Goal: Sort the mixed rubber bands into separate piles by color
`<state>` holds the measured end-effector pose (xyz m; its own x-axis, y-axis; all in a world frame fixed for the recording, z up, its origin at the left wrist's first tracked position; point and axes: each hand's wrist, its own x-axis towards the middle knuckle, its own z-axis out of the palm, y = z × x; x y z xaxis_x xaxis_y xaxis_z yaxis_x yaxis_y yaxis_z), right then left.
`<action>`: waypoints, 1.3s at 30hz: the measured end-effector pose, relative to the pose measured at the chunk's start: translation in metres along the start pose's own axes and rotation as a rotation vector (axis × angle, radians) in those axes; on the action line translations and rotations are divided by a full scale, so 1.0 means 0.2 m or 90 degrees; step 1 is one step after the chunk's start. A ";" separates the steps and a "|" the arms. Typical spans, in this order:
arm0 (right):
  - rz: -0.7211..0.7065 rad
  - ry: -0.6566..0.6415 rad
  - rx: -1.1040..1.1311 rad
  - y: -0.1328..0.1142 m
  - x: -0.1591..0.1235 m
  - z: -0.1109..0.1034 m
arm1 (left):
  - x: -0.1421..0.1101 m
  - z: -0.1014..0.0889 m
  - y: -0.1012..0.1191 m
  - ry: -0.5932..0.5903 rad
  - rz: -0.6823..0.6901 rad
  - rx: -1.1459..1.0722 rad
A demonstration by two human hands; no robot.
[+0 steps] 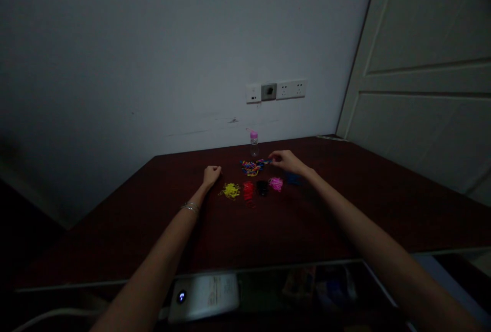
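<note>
My right hand (pixel 284 159) reaches over the table with thumb and fingertips pinched on what looks like a small dark blue rubber band, at the right edge of a mixed heap of colourful rubber bands (pixel 251 168). On the left, my left hand (pixel 212 173) rests on the tabletop with its fingers curled in. Nearer to me lies a row of single-colour piles: yellow rubber bands (pixel 231 191), red rubber bands (pixel 248 191), black rubber bands (pixel 262 187), pink rubber bands (pixel 276 183) and blue rubber bands (pixel 293 178), partly under my right wrist.
A small clear bottle with a pink top (pixel 254 144) stands behind the heap. Wall sockets (pixel 291 89) sit above the dark red table (pixel 245 240). Below its front edge, an open drawer holds a white power bank (pixel 205 297) with a cable. A panelled door (pixel 418 66) is at right.
</note>
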<state>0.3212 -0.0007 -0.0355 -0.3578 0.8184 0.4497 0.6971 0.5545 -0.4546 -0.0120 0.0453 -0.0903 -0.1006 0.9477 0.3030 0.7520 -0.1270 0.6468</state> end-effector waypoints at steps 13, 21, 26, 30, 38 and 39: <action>0.161 0.078 0.125 0.13 -0.25 -0.12 | 0.01 0.01 -0.02 -0.005 0.006 0.006; 0.162 -0.015 0.070 0.19 -0.30 -0.12 | 0.01 0.01 -0.02 -0.005 0.006 0.019; 0.177 -0.094 0.014 0.20 -0.31 -0.12 | 0.02 0.01 -0.03 -0.005 0.010 0.017; 0.174 -0.093 0.014 0.21 -0.31 -0.12 | 0.02 0.01 -0.03 -0.002 0.007 0.023; 0.179 -0.049 0.035 0.21 -0.32 -0.17 | 0.06 -0.01 0.01 -0.096 -0.005 -0.003; 0.186 -0.045 0.036 0.21 -0.32 -0.17 | 0.08 -0.02 0.03 -0.114 -0.001 -0.007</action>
<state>0.3947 -0.0348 -0.0584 -0.1911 0.9516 0.2406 0.7415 0.3005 -0.5998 -0.0114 0.0580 -0.0800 0.0160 0.9847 0.1734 0.7446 -0.1275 0.6552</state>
